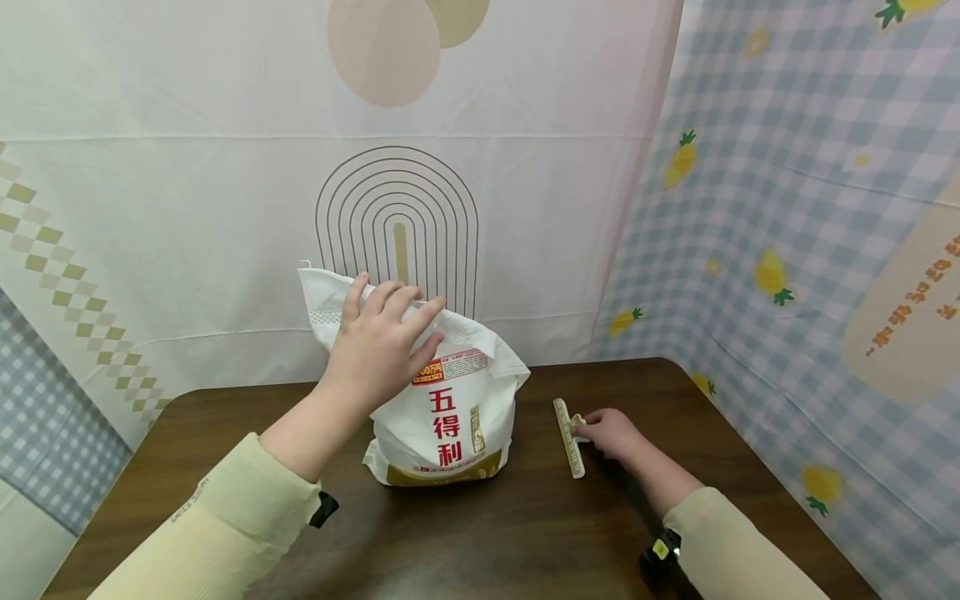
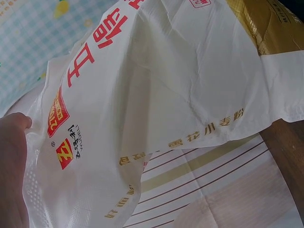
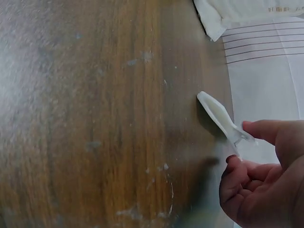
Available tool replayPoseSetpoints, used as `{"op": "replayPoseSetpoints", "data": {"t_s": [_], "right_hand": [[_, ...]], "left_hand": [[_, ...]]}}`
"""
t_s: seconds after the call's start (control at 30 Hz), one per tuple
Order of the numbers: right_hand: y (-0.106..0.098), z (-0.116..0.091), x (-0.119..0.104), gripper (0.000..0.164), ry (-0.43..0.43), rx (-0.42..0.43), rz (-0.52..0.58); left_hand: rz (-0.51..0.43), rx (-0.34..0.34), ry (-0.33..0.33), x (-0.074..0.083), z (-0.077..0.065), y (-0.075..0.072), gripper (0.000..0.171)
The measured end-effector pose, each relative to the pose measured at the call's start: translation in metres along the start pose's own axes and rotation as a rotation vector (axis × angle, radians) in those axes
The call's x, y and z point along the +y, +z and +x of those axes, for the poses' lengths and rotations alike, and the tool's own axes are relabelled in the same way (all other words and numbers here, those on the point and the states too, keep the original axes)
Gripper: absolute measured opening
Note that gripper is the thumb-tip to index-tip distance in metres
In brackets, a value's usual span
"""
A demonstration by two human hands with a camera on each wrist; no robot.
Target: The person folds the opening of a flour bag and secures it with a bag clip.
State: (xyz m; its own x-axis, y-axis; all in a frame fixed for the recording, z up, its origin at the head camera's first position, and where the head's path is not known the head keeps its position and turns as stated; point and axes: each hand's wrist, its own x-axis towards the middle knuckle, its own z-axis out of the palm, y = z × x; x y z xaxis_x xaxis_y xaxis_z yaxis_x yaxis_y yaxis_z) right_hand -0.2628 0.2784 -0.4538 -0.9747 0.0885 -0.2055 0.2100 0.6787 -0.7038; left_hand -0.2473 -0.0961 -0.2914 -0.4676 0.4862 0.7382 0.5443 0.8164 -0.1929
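A white flour bag (image 1: pixel 450 417) with red characters stands upright on the brown wooden table (image 1: pixel 487 533). My left hand (image 1: pixel 382 346) lies over the bag's folded top, its fingers spread and fairly straight, pressing the fold down. The left wrist view is filled by the bag (image 2: pixel 166 95), with part of that hand (image 2: pixel 12 161) at the left edge. To the right of the bag a cream sealing clip (image 1: pixel 567 437) lies on the table. My right hand (image 1: pixel 603 431) pinches the clip (image 3: pixel 216 114) at its near end between thumb and forefinger (image 3: pixel 266 133).
Patterned cloth backdrops hang close behind the table (image 1: pixel 397 233) and along its right side (image 1: pixel 787 250). The table's back right corner (image 1: pixel 667 367) is near the clip. A corner of the bag (image 3: pixel 213 19) shows in the right wrist view.
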Motion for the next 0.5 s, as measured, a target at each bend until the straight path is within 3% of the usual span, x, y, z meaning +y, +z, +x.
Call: {"op": "replayPoseSetpoints", "data": {"t_s": [0.17, 0.5], "right_hand": [[-0.0008, -0.0011, -0.0004, 0.037, 0.037, -0.009, 0.033], [-0.001, -0.005, -0.0036, 0.032, 0.017, 0.01, 0.092]], "left_hand": [[-0.006, -0.002, -0.001, 0.0004, -0.0001, 0.0001, 0.042], [0.0, 0.011, 0.002, -0.0013, 0.0, 0.0014, 0.042]]}}
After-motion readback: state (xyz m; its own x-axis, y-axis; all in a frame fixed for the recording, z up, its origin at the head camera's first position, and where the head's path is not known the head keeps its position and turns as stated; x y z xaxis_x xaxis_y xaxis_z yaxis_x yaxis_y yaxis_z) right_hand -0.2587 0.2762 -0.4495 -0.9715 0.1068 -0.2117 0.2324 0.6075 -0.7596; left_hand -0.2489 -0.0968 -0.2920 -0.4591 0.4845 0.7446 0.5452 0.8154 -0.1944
